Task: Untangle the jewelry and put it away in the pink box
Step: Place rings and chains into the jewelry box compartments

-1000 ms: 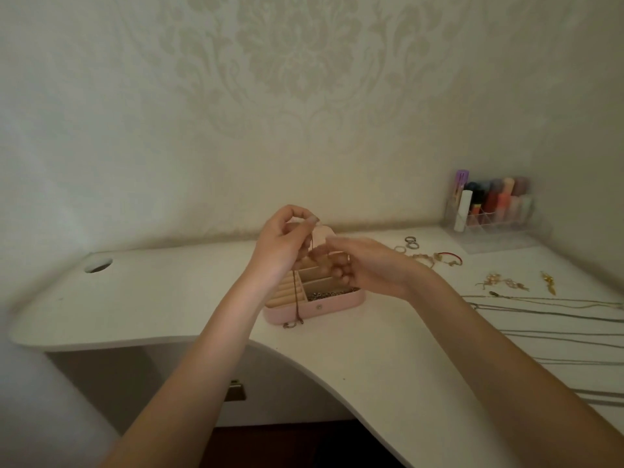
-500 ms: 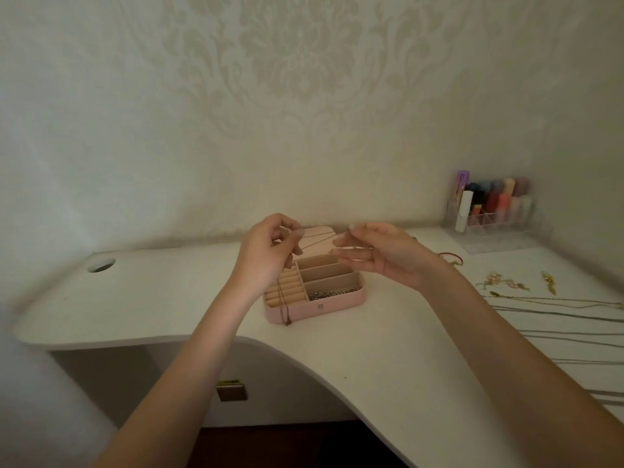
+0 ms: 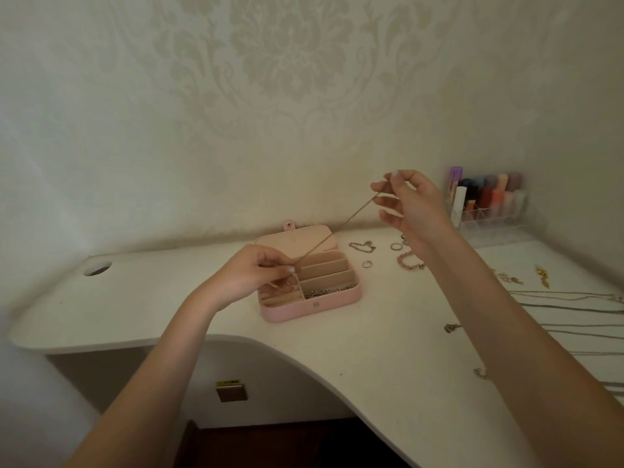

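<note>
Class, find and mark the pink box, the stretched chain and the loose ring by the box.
pink box (image 3: 304, 312), head view, front wall.
chain (image 3: 341, 228), head view, middle of taut span.
ring (image 3: 367, 264), head view, its band.

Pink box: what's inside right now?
The pink box holds beige dividers and a silvery chain in its front right compartment. The left hand, pinching a thin chain, covers the left compartments.

Both forearms are bare, without sleeves. The right hand (image 3: 417, 211) and left hand (image 3: 251, 276) have pale, light-painted nails.
</note>
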`<control>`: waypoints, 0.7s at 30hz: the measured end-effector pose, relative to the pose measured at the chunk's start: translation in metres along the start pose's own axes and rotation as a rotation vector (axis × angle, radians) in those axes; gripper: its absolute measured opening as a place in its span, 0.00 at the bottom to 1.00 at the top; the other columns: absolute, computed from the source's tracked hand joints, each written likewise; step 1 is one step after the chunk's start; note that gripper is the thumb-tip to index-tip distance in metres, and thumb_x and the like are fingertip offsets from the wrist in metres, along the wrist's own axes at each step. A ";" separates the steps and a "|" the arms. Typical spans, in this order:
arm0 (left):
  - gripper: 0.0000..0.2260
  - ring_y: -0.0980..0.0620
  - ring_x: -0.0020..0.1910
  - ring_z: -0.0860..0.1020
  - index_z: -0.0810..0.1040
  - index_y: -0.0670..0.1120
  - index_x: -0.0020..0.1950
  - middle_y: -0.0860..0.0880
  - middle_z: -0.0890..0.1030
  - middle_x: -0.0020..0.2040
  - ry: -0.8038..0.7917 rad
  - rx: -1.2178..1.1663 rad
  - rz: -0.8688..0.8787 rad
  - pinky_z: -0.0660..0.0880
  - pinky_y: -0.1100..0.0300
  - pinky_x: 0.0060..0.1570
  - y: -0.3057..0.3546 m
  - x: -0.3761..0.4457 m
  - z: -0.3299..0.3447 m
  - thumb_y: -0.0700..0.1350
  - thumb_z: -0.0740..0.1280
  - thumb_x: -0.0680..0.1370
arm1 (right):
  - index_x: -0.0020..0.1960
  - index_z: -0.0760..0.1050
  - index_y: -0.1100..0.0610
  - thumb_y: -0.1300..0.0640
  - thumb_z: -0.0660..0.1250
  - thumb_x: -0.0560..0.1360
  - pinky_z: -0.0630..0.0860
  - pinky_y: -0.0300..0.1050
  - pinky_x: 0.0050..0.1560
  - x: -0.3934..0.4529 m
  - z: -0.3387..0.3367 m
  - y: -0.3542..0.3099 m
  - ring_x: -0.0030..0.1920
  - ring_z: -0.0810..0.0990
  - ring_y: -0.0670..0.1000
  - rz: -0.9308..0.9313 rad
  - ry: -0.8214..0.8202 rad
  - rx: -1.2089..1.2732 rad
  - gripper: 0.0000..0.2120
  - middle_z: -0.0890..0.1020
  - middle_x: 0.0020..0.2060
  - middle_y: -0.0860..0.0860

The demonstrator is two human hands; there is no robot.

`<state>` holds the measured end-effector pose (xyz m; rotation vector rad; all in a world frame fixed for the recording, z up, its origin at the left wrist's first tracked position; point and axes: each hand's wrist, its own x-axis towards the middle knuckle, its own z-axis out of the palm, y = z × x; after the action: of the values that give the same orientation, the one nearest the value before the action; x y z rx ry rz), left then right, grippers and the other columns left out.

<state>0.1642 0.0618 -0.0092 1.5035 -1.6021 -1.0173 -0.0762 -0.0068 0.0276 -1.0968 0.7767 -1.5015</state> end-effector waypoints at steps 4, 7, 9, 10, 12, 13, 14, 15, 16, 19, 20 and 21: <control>0.04 0.52 0.38 0.82 0.82 0.38 0.48 0.45 0.84 0.37 0.036 -0.037 0.061 0.80 0.63 0.44 0.005 0.001 -0.001 0.37 0.67 0.77 | 0.47 0.73 0.56 0.58 0.61 0.81 0.75 0.37 0.32 -0.002 0.000 -0.004 0.32 0.78 0.46 -0.047 -0.011 -0.026 0.06 0.81 0.35 0.50; 0.04 0.58 0.39 0.81 0.83 0.43 0.45 0.48 0.85 0.39 0.049 0.060 0.118 0.75 0.69 0.46 0.011 0.003 0.008 0.39 0.69 0.76 | 0.47 0.73 0.58 0.59 0.61 0.80 0.77 0.38 0.35 -0.006 0.007 -0.005 0.34 0.80 0.47 -0.074 -0.081 -0.026 0.05 0.80 0.36 0.52; 0.03 0.60 0.36 0.78 0.84 0.43 0.44 0.50 0.84 0.38 0.054 0.172 0.130 0.72 0.70 0.41 0.013 0.008 0.018 0.40 0.70 0.76 | 0.47 0.74 0.59 0.60 0.62 0.80 0.78 0.39 0.37 -0.009 0.014 -0.005 0.35 0.81 0.48 -0.103 -0.132 -0.048 0.05 0.81 0.35 0.53; 0.04 0.60 0.35 0.77 0.84 0.43 0.43 0.50 0.83 0.37 0.057 0.240 0.135 0.71 0.69 0.39 0.011 0.012 0.021 0.41 0.70 0.75 | 0.46 0.74 0.59 0.60 0.62 0.80 0.79 0.39 0.38 -0.011 0.017 -0.004 0.35 0.81 0.49 -0.113 -0.155 -0.061 0.05 0.81 0.35 0.53; 0.03 0.58 0.36 0.77 0.84 0.44 0.42 0.51 0.83 0.38 0.061 0.378 0.134 0.72 0.65 0.40 0.006 0.017 0.026 0.41 0.71 0.75 | 0.46 0.75 0.58 0.61 0.62 0.80 0.79 0.40 0.38 -0.015 0.022 -0.002 0.35 0.81 0.49 -0.123 -0.197 -0.097 0.05 0.82 0.34 0.52; 0.03 0.57 0.39 0.79 0.85 0.45 0.42 0.52 0.84 0.39 0.058 0.423 0.132 0.73 0.64 0.42 0.003 0.018 0.027 0.41 0.71 0.74 | 0.45 0.74 0.59 0.61 0.62 0.80 0.79 0.41 0.38 -0.018 0.024 0.000 0.35 0.82 0.49 -0.125 -0.221 -0.116 0.05 0.82 0.34 0.52; 0.03 0.56 0.42 0.80 0.85 0.46 0.42 0.52 0.84 0.41 0.051 0.450 0.131 0.73 0.65 0.44 0.000 0.018 0.028 0.41 0.71 0.74 | 0.45 0.74 0.59 0.62 0.62 0.80 0.79 0.40 0.38 -0.020 0.025 0.003 0.34 0.81 0.49 -0.124 -0.248 -0.133 0.05 0.81 0.34 0.53; 0.03 0.55 0.44 0.80 0.85 0.47 0.43 0.52 0.85 0.42 0.044 0.475 0.128 0.73 0.67 0.44 -0.001 0.017 0.028 0.41 0.71 0.73 | 0.45 0.74 0.60 0.63 0.62 0.80 0.80 0.40 0.38 -0.022 0.027 0.006 0.33 0.81 0.48 -0.121 -0.276 -0.147 0.05 0.81 0.34 0.54; 0.04 0.56 0.46 0.80 0.85 0.47 0.45 0.53 0.84 0.45 0.041 0.493 0.122 0.72 0.72 0.43 -0.003 0.016 0.028 0.41 0.72 0.73 | 0.45 0.73 0.61 0.64 0.61 0.80 0.80 0.40 0.37 -0.024 0.028 0.010 0.32 0.81 0.48 -0.113 -0.304 -0.161 0.05 0.81 0.34 0.55; 0.19 0.58 0.55 0.78 0.78 0.51 0.63 0.55 0.81 0.56 0.030 0.478 0.118 0.69 0.74 0.50 0.002 0.014 0.028 0.42 0.72 0.73 | 0.47 0.73 0.63 0.65 0.61 0.80 0.80 0.40 0.38 -0.029 0.032 0.019 0.32 0.81 0.48 -0.086 -0.375 -0.215 0.04 0.80 0.34 0.56; 0.24 0.59 0.58 0.77 0.73 0.52 0.68 0.55 0.79 0.59 0.004 0.398 0.132 0.69 0.73 0.53 0.004 0.014 0.029 0.41 0.72 0.73 | 0.48 0.73 0.64 0.65 0.61 0.80 0.80 0.40 0.38 -0.030 0.033 0.021 0.33 0.81 0.48 -0.078 -0.393 -0.225 0.04 0.80 0.35 0.57; 0.27 0.61 0.60 0.76 0.70 0.53 0.70 0.56 0.79 0.60 -0.036 0.281 0.153 0.70 0.72 0.55 0.008 0.013 0.031 0.40 0.72 0.73 | 0.48 0.73 0.64 0.65 0.61 0.80 0.79 0.39 0.37 -0.030 0.034 0.023 0.33 0.81 0.48 -0.071 -0.410 -0.232 0.04 0.80 0.35 0.57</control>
<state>0.1319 0.0518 -0.0159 1.5201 -1.9174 -0.7624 -0.0362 0.0205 0.0126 -1.5598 0.6367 -1.2047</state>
